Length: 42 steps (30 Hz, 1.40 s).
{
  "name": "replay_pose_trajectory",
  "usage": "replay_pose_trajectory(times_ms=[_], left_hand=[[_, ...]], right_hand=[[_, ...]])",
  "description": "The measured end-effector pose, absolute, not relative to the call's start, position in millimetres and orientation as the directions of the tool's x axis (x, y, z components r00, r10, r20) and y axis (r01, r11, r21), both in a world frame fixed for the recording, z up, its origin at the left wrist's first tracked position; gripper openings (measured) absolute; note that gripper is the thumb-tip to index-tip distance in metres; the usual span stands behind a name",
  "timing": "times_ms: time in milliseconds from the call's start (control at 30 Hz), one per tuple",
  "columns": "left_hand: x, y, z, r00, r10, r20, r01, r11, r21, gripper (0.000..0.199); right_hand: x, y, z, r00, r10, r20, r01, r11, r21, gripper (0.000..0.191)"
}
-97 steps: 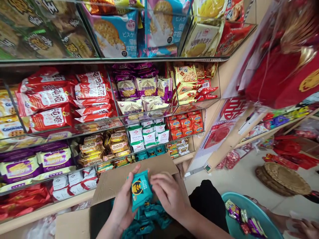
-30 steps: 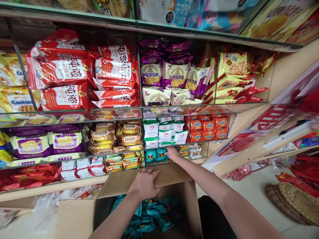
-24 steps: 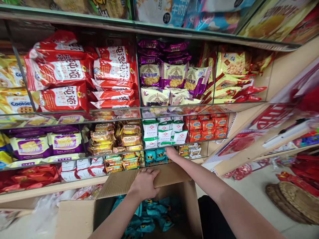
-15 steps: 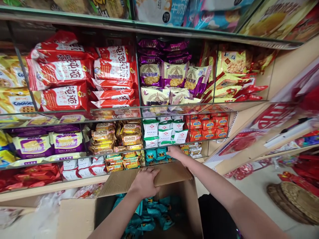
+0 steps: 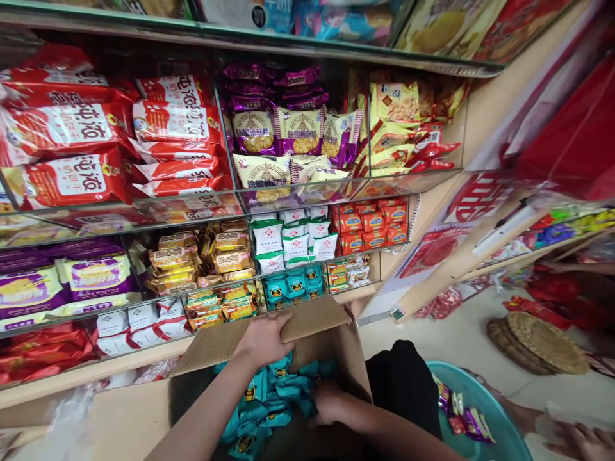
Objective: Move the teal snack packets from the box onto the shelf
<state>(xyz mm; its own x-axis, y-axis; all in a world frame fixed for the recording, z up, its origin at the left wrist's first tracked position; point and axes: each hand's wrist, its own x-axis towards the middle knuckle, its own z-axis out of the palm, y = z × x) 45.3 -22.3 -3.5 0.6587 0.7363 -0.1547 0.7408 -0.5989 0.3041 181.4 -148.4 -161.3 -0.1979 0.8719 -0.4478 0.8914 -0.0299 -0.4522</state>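
Observation:
An open cardboard box (image 5: 319, 320) stands in front of me, with a loose pile of teal snack packets (image 5: 276, 390) inside. My left hand (image 5: 266, 336) is closed over the box's raised far flap, fingers wrapped over its edge. Down in the box, at the right side of the pile, is my right hand (image 5: 331, 403). It touches the packets, and its fingertips are hidden among them in shadow. Beyond the flap, teal packets (image 5: 294, 283) of the same look stand in rows in a low shelf compartment.
Glass-fronted shelves (image 5: 192, 208) hold red, purple, white and brown snack packs. A teal basin (image 5: 500, 410) with several small packs sits at right, near another person's hand (image 5: 583, 442). Woven round trays (image 5: 548, 342) lie on the floor. Clear plastic (image 5: 72, 422) hangs left of the box.
My right hand has moved from the shelf's teal packets down into the box. My left hand keeps hold of the flap. The view has turned right, bringing the basin into sight.

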Motion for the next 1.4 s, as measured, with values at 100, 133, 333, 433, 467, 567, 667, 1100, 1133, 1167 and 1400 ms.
replay_pose_trajectory(times_ms=[100, 133, 333, 433, 467, 567, 667, 1100, 1133, 1167, 1400], left_hand=[[47.6, -26.0, -1.5, 0.655, 0.740, -0.153, 0.744, -0.594, 0.307, 0.056], [48.8, -26.8, -0.6, 0.654, 0.741, -0.153, 0.744, -0.593, 0.309, 0.055], [50.0, -34.0, 10.3, 0.659, 0.747, -0.081, 0.725, -0.604, 0.332, 0.051], [37.5, -57.5, 9.6, 0.717, 0.689, 0.108, 0.615, -0.698, 0.367, 0.040], [32.1, -69.5, 6.4, 0.731, 0.659, 0.179, 0.561, -0.729, 0.393, 0.037], [20.7, -108.4, -10.3, 0.681, 0.684, 0.262, 0.480, -0.686, 0.547, 0.033], [26.2, -134.0, -25.8, 0.385, 0.913, 0.136, 0.531, -0.339, 0.776, 0.051], [72.2, -142.5, -22.8, -0.070, 0.995, -0.066, 0.150, 0.076, 0.986, 0.042], [71.8, -143.8, -23.7, -0.069, 0.995, -0.071, 0.141, 0.081, 0.987, 0.042], [71.4, -144.8, -24.4, -0.070, 0.995, -0.076, 0.130, 0.085, 0.988, 0.041], [74.1, -143.7, -29.1, -0.062, 0.978, -0.200, -0.043, 0.197, 0.979, 0.043]], right_hand=[[176.8, -151.7, -183.5, -0.199, 0.847, -0.494, 0.937, 0.017, -0.348, 0.035], [176.4, -152.3, -184.9, -0.218, 0.847, -0.484, 0.933, 0.034, -0.359, 0.027], [178.7, -156.0, -179.3, -0.338, 0.863, -0.377, 0.892, 0.166, -0.420, 0.017], [186.9, -160.8, -167.1, -0.328, 0.900, -0.288, 0.868, 0.167, -0.467, 0.017], [190.6, -163.1, -159.2, -0.311, 0.915, -0.258, 0.866, 0.161, -0.474, 0.016], [200.2, -171.5, -121.9, -0.244, 0.958, -0.150, 0.744, 0.085, -0.663, 0.018], [199.0, -176.9, -73.7, -0.147, 0.984, -0.101, 0.203, -0.070, -0.977, 0.024], [168.0, -163.1, -48.5, 0.464, 0.884, 0.050, 0.123, -0.008, -0.992, 0.035], [170.3, -164.4, -50.3, 0.482, 0.875, 0.052, 0.145, -0.021, -0.989, 0.035], [172.7, -165.5, -51.6, 0.497, 0.866, 0.054, 0.167, -0.035, -0.985, 0.036], [176.2, -165.0, -44.7, 0.527, 0.843, 0.107, 0.246, -0.031, -0.969, 0.036]])
